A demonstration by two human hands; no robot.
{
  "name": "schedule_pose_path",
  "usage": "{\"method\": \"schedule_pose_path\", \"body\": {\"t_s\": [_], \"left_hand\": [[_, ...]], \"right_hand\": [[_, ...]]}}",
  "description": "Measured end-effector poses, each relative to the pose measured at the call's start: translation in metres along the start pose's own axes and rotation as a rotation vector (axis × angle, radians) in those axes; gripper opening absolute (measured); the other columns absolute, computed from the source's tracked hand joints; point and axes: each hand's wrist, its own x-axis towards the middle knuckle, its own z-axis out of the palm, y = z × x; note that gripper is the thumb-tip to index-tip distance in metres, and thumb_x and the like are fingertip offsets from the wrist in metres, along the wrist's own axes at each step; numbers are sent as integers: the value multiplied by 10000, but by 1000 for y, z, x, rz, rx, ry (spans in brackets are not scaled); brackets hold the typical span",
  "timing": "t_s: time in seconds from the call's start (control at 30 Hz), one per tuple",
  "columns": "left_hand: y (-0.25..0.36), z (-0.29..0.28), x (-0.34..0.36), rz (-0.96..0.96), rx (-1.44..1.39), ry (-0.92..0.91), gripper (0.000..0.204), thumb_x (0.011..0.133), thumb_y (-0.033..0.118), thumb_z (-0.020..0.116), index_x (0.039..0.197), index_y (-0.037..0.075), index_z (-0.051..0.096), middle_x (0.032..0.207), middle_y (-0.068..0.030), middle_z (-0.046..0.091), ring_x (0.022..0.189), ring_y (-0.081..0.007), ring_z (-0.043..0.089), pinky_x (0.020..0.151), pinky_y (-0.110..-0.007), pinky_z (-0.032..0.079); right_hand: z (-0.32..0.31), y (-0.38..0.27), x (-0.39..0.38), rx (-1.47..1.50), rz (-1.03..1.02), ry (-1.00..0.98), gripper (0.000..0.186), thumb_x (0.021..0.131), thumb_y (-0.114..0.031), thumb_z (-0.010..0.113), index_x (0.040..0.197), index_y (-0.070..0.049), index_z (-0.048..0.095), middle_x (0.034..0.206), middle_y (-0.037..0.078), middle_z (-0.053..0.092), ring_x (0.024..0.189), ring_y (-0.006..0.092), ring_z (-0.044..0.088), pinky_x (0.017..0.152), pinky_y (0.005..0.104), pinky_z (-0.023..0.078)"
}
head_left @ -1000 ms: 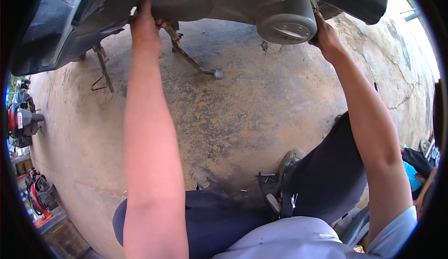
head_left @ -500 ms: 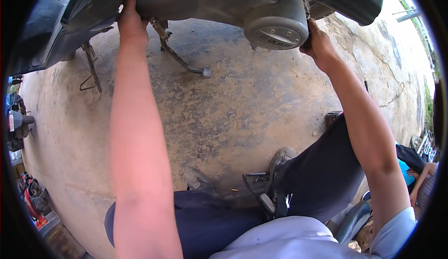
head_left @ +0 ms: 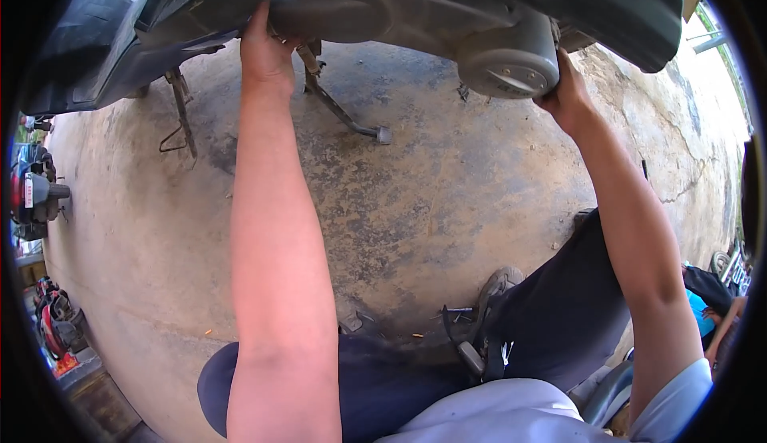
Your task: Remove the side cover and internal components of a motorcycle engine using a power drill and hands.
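A long grey scooter engine cover point(head_left: 427, 23) runs across the top of the view, below dark body panels. My left hand point(head_left: 268, 55) is closed round its left end, with the fingertips hidden behind or under the casing. Over on the right, my right hand point(head_left: 569, 95) grips the edge of the cover's drum-shaped end point(head_left: 511, 63), thumb side up, its other fingers partly hidden. Both arms are stretched out ahead of me. I cannot tell whether the cover is loose from the scooter.
The scooter's dark body panel point(head_left: 615, 11) overhangs the right hand. Below the cover, a stand leg point(head_left: 343, 111) and a side stand point(head_left: 182, 115) reach toward the stained concrete floor point(head_left: 423, 195). A small tool point(head_left: 458, 309) lies near my foot. People sit at far right.
The whole view has shifted, so the scene sits further right and lower. The drum-shaped end is seen more from above. Both hands stay on the cover; its rounded left end shows more.
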Motion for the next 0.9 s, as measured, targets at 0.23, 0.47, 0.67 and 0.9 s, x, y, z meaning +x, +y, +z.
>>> {"method": "schedule_pose_path", "body": {"t_s": [0.23,0.47,0.67,0.9], "left_hand": [[-8,29,-13,-26,-65,73,720,871,483,770,1451,152,503,1445,-50,541,1335,-272,492,1110,-567,372],[-1,5,-1,-10,-145,-46,672,895,468,764,1429,137,526,1458,-72,527,1352,-304,475,1093,-609,391],[2,5,-6,11,-179,-34,674,885,423,779,1429,123,521,1440,-89,541,1355,-305,472,1102,-602,395],[-9,23,-8,-53,-257,-41,677,887,417,777,1435,121,513,1457,-107,533,1380,-319,471,1121,-617,380]], "right_hand": [[-5,-20,-6,-33,24,-8,593,1096,-563,339,1249,-47,589,1040,91,642,820,180,637,736,338,601],[0,-5,-15,-1,99,-74,522,1109,-544,323,1114,-102,602,884,39,595,692,140,563,647,324,565],[5,-10,-8,-80,64,-38,539,1109,-550,300,1089,-105,603,844,29,596,704,144,585,633,318,562],[-9,-25,1,-53,56,-51,508,1118,-524,289,1119,-114,588,932,38,605,818,153,611,710,327,578]]}}
